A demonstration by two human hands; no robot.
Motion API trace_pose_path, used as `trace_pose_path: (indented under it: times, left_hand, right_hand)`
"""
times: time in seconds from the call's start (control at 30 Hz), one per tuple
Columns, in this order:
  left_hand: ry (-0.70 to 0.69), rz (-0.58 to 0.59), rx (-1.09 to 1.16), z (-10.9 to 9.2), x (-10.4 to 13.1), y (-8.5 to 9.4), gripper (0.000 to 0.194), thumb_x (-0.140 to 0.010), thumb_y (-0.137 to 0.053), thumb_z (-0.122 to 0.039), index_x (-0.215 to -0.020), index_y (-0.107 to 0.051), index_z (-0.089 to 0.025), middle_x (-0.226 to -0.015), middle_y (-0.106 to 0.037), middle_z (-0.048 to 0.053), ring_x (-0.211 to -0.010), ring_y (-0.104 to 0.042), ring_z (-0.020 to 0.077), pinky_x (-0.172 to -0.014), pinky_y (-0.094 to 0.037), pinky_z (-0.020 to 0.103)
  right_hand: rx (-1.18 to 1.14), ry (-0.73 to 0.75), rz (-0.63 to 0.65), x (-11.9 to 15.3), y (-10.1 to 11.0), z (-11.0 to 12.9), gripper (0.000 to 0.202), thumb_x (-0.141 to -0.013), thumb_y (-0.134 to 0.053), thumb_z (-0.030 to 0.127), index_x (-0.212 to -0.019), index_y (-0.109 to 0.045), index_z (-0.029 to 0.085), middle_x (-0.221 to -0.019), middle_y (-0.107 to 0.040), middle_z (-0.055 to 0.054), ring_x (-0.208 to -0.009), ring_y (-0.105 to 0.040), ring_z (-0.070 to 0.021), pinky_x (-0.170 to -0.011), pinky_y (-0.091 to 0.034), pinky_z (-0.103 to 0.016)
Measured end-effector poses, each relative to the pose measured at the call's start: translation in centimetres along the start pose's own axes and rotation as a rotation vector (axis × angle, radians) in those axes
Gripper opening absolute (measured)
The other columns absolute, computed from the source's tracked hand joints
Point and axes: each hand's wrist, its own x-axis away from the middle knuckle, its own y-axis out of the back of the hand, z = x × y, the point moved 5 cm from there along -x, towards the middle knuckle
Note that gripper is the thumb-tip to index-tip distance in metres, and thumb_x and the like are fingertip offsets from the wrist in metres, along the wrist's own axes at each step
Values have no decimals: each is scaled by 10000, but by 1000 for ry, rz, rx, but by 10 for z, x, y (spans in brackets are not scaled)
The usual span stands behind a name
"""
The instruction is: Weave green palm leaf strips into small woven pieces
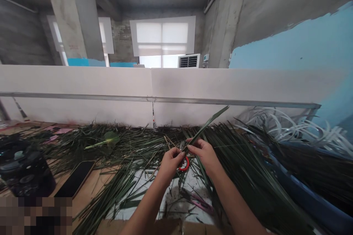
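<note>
A long green leaf strip (pixel 209 122) slants up and to the right from between my hands. My left hand (pixel 171 161) pinches its lower end, thumb against the fingers. My right hand (pixel 202 154) grips the same strip just above, fingertips close to the left ones. Right below my hands, a red-handled tool (pixel 185 164) lies among leaf scraps, its upper part partly hidden by my fingers. Lower down, a pink tool (pixel 201 203) rests on the white, littered surface.
Long leaves (pixel 248 169) are heaped at the right, beside a blue container (pixel 303 191) and white strips (pixel 278 123). At the left are cut leaf strips (pixel 110 187), a phone (pixel 75 179) and a dark jar (pixel 26 169). A white partition (pixel 82 80) stands behind.
</note>
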Motion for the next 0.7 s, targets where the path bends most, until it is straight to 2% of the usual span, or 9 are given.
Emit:
trace_pose_path:
  times: [0.13,0.33,0.53,0.7]
  left_hand:
    - [-26,2,-7,-2,0,-1,506,-695,-745,-649,-741,-578,-174,-644,-521,-31,-607,-429,117,-592,-329,257]
    - [-33,-17,32,-3,1,-2,519,-676,-776,-649,-690,-534,-190,-608,-481,-48,-589,-393,109,-574,-291,250]
    - [-8,54,45,-3,1,-5,536,-630,-808,-644,-670,-511,-199,-577,-471,-56,-567,-380,107,-564,-279,252]
    - [16,120,53,-9,5,-7,514,-645,-818,-610,-679,-514,-197,-591,-482,-57,-563,-385,102,-566,-275,252]
  right_hand:
    - [-32,-45,51,3,-6,0,420,-530,-932,402,-858,-801,176,-774,-766,-45,-756,-677,-230,-755,-533,-360]
    - [-69,-68,88,6,-14,2,420,-519,-940,428,-833,-816,179,-776,-781,-56,-734,-686,-228,-745,-543,-359]
    - [-79,-55,30,7,-13,5,464,-520,-926,536,-776,-820,164,-757,-786,-79,-710,-695,-247,-704,-541,-363]
    - [-63,-17,-61,4,-3,8,432,-531,-926,533,-732,-799,173,-703,-766,-51,-632,-654,-216,-640,-508,-334]
